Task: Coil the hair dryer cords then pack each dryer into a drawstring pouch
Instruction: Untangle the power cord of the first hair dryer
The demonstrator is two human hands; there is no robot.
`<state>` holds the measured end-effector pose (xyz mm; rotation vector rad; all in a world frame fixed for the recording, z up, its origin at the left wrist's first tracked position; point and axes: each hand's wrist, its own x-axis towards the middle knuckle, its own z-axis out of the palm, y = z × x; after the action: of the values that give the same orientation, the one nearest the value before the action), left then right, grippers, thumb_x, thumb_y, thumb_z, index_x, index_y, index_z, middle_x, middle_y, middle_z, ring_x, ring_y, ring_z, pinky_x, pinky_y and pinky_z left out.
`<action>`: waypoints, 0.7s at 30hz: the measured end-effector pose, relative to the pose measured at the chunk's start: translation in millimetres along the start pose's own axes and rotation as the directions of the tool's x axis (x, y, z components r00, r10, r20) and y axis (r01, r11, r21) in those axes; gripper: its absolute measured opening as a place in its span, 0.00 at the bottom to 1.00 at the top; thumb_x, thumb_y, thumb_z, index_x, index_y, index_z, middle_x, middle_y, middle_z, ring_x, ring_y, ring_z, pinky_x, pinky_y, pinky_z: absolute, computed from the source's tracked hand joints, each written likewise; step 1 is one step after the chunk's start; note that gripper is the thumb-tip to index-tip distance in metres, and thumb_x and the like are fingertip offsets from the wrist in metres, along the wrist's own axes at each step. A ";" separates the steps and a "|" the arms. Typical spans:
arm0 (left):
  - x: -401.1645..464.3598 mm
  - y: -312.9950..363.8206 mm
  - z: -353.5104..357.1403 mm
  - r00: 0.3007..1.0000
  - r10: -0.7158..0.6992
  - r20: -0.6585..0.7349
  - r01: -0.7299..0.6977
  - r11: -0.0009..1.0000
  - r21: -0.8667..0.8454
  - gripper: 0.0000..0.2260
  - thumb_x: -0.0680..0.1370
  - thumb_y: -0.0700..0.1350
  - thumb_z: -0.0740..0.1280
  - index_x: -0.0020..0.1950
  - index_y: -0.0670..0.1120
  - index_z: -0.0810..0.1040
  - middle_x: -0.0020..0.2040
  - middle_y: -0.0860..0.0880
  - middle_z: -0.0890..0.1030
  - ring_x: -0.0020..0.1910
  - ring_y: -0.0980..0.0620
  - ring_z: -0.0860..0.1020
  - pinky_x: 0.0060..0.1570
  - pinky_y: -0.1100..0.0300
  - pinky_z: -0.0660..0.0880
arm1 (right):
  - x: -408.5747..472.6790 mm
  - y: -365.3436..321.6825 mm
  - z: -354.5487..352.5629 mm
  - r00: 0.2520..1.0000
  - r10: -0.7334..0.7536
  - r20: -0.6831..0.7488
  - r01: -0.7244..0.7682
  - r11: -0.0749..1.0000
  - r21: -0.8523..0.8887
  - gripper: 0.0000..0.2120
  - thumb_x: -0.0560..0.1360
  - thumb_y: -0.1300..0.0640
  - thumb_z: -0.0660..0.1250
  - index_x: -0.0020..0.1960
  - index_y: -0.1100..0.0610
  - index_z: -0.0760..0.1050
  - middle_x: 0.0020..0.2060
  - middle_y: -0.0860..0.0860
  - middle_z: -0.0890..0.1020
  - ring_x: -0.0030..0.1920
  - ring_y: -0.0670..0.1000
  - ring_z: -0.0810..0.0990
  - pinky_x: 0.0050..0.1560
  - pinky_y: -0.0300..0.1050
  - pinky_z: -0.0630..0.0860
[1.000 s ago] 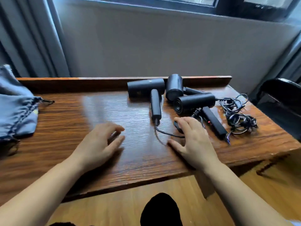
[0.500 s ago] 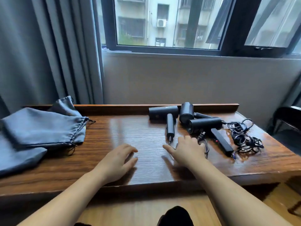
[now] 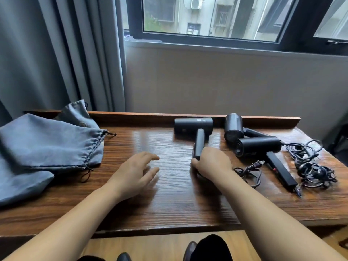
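Three black hair dryers lie at the back of the wooden table. The nearest dryer points its handle toward me. My right hand curls round the lower end of that handle, where the cord leaves it. A second dryer and a third dryer lie to the right, the third with its handle stretched forward. A loose plug and a tangle of black cords lie at the right. Grey drawstring pouches are piled at the left. My left hand hovers open over the table's middle.
A raised wooden lip runs along the table's back edge, with a wall and window behind. Grey curtains hang at the left behind the pouches. A dark chair stands past the table's right end.
My right hand has moved left and forward from the cord onto the end of the nearest dryer's handle. My head has tilted up. The left hand has barely shifted.
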<state>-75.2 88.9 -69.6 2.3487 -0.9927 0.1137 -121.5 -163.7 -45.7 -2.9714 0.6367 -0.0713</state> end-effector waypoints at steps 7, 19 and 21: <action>5.8 7.3 -3.5 0.995 0.084 -0.061 -0.086 0.996 -0.026 0.22 0.78 0.58 0.59 0.66 0.48 0.75 0.63 0.53 0.76 0.64 0.57 0.71 0.67 0.64 0.65 | -25.9 -48.2 9.5 0.943 -0.327 0.060 0.325 0.945 0.042 0.19 0.74 0.43 0.66 0.56 0.57 0.76 0.51 0.56 0.82 0.52 0.61 0.80 0.47 0.52 0.73; -6.4 3.3 -7.1 0.997 0.040 -0.059 -0.040 0.999 0.006 0.25 0.77 0.62 0.56 0.66 0.49 0.76 0.60 0.55 0.78 0.61 0.57 0.74 0.64 0.64 0.67 | -32.2 -16.5 -16.8 0.856 -0.498 -0.141 0.517 0.832 0.203 0.22 0.80 0.39 0.58 0.69 0.48 0.74 0.64 0.50 0.77 0.66 0.54 0.71 0.68 0.54 0.65; -2.5 14.1 -2.8 0.996 0.074 -0.040 -0.074 0.997 0.010 0.26 0.77 0.64 0.56 0.66 0.50 0.76 0.61 0.56 0.78 0.61 0.58 0.74 0.63 0.67 0.65 | -26.8 32.3 -20.5 0.903 -0.388 -0.185 0.424 0.874 0.236 0.19 0.81 0.45 0.61 0.69 0.49 0.75 0.64 0.49 0.77 0.67 0.52 0.70 0.70 0.51 0.64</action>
<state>-86.2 84.2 -61.2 2.3087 -1.0618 0.1939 -160.4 -183.9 -29.4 -2.7892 -0.0086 -0.3604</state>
